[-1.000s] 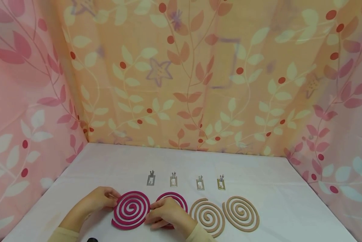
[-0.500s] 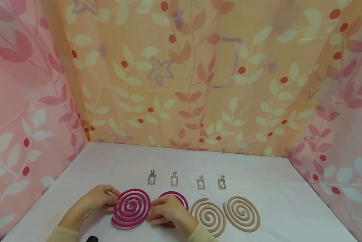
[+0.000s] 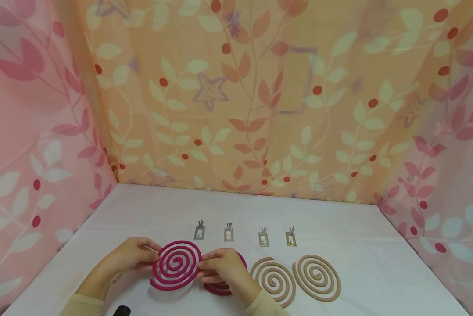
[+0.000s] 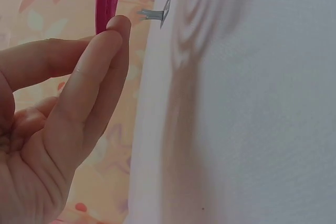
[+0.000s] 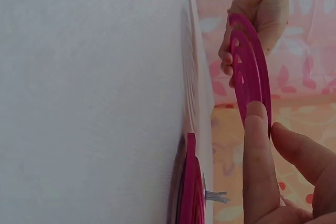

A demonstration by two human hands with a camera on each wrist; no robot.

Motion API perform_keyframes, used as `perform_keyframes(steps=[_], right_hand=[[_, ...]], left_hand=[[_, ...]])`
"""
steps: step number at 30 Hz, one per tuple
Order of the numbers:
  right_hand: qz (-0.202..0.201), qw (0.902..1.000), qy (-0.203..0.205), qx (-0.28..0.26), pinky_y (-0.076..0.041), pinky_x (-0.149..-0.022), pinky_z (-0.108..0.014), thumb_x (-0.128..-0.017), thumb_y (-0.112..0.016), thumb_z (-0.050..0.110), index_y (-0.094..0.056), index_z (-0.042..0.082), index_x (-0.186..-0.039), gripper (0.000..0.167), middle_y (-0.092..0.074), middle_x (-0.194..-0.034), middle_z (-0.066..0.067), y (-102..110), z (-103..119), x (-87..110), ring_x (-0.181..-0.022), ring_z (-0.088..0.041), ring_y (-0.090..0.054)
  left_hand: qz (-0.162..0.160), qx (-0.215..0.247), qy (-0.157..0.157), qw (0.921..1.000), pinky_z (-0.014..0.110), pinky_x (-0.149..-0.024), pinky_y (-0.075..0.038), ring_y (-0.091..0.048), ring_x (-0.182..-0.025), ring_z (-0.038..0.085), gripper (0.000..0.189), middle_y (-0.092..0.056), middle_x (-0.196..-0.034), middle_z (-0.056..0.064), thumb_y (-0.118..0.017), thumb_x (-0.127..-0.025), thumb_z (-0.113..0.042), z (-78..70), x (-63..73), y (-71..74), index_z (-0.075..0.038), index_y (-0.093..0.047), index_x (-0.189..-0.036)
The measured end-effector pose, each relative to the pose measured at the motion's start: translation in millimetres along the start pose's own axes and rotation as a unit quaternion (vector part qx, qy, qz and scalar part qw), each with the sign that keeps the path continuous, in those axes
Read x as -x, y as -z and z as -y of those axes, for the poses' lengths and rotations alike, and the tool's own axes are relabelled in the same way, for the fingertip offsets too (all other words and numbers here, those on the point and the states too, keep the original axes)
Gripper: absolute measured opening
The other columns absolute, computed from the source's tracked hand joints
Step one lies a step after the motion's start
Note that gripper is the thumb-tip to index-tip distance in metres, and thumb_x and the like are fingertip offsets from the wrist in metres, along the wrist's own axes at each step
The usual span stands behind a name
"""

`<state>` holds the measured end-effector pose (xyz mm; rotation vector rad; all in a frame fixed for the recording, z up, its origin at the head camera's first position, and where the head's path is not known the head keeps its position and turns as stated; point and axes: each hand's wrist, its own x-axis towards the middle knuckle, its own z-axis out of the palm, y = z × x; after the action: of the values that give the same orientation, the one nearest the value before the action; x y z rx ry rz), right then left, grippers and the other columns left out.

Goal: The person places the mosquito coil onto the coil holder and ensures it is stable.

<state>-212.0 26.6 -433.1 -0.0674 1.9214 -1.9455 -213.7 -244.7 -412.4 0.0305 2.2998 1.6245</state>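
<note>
Between both hands a magenta mosquito coil [image 3: 176, 265] is held a little above the white table, its shadow falling below. My left hand [image 3: 131, 259] pinches the coil's left edge; in the left wrist view the thumb and fingers meet on its rim. On the opposite edge my right hand [image 3: 226, 267] pinches the coil between thumb and fingers, as the right wrist view shows. Under and behind the right hand lies a second magenta coil [image 3: 217, 288] on the table, partly hidden by that hand.
Two tan mosquito coils [image 3: 317, 278] lie to the right of the hands. Several small metal coil stands [image 3: 228, 234] are lined up behind. A dark object [image 3: 122, 310] shows at the front edge. Floral cloth [image 3: 236, 96] encloses the table's back and sides.
The held magenta coil has risen off the table and shifted slightly right and away, both hands moving with it. More of the dark object at the front edge shows.
</note>
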Motion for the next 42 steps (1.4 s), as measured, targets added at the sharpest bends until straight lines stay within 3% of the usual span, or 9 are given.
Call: perform_keyframes(steps=[6, 13, 21, 31, 42], right_hand=[[-0.004, 0.9998, 0.010, -0.019, -0.064, -0.064, -0.032, -0.086, -0.072, 0.005, -0.068, -0.006, -0.101, 0.019, -0.076, -0.086, -0.015, 2, -1, -0.2, -0.066, -0.013, -0.071], [-0.010, 0.9995, 0.009, -0.029, -0.064, -0.066, -0.032, -0.085, -0.073, 0.003, -0.068, -0.005, -0.100, 0.018, -0.074, -0.081, -0.009, 4, -4, -3.0, -0.065, -0.013, -0.070], [-0.009, 0.9982, 0.015, -0.057, -0.064, -0.068, -0.031, -0.085, -0.070, -0.001, -0.066, -0.008, -0.100, 0.017, -0.070, -0.081, -0.006, 6, -2, -6.7, -0.064, -0.013, -0.069], [-0.015, 0.9982, 0.008, -0.058, -0.064, -0.068, -0.031, -0.086, -0.072, 0.000, -0.067, -0.008, -0.101, 0.018, -0.072, -0.081, -0.006, 9, 2, -8.2, -0.068, -0.013, -0.070], [-0.010, 0.9975, 0.020, -0.068, -0.063, -0.068, -0.028, -0.086, -0.071, 0.000, -0.066, -0.008, -0.101, 0.017, -0.071, -0.080, -0.004, 15, 6, -4.5, -0.068, -0.012, -0.070]], left_hand=[[-0.005, 0.008, -0.007, 0.9999, 0.028, -0.071, -0.063, -0.069, -0.079, 0.012, 0.033, -0.073, -0.092, 0.005, -0.065, -0.092, -0.004, -2.7, -0.5, -1.7, 0.016, -0.058, -0.117], [-0.032, 0.023, 0.006, 0.9992, 0.028, -0.072, -0.063, -0.069, -0.078, 0.014, 0.030, -0.073, -0.094, 0.004, -0.066, -0.093, -0.008, -3.7, -2.3, -3.6, 0.012, -0.062, -0.115], [-0.006, 0.108, -0.021, 0.9939, 0.023, -0.076, -0.062, -0.069, -0.080, 0.007, 0.022, -0.071, -0.089, -0.003, -0.065, -0.095, -0.012, 2.7, -5.4, 0.0, 0.006, -0.068, -0.108], [-0.022, 0.131, -0.021, 0.9909, 0.022, -0.075, -0.062, -0.069, -0.079, 0.007, 0.014, -0.071, -0.087, -0.003, -0.065, -0.095, -0.011, 2.0, -7.8, -2.7, 0.001, -0.071, -0.100], [-0.016, 0.203, -0.037, 0.9784, 0.025, -0.079, -0.062, -0.072, -0.084, 0.008, 0.013, -0.073, -0.093, -0.003, -0.065, -0.095, -0.008, 4.4, -9.5, -9.1, -0.005, -0.073, -0.105]])
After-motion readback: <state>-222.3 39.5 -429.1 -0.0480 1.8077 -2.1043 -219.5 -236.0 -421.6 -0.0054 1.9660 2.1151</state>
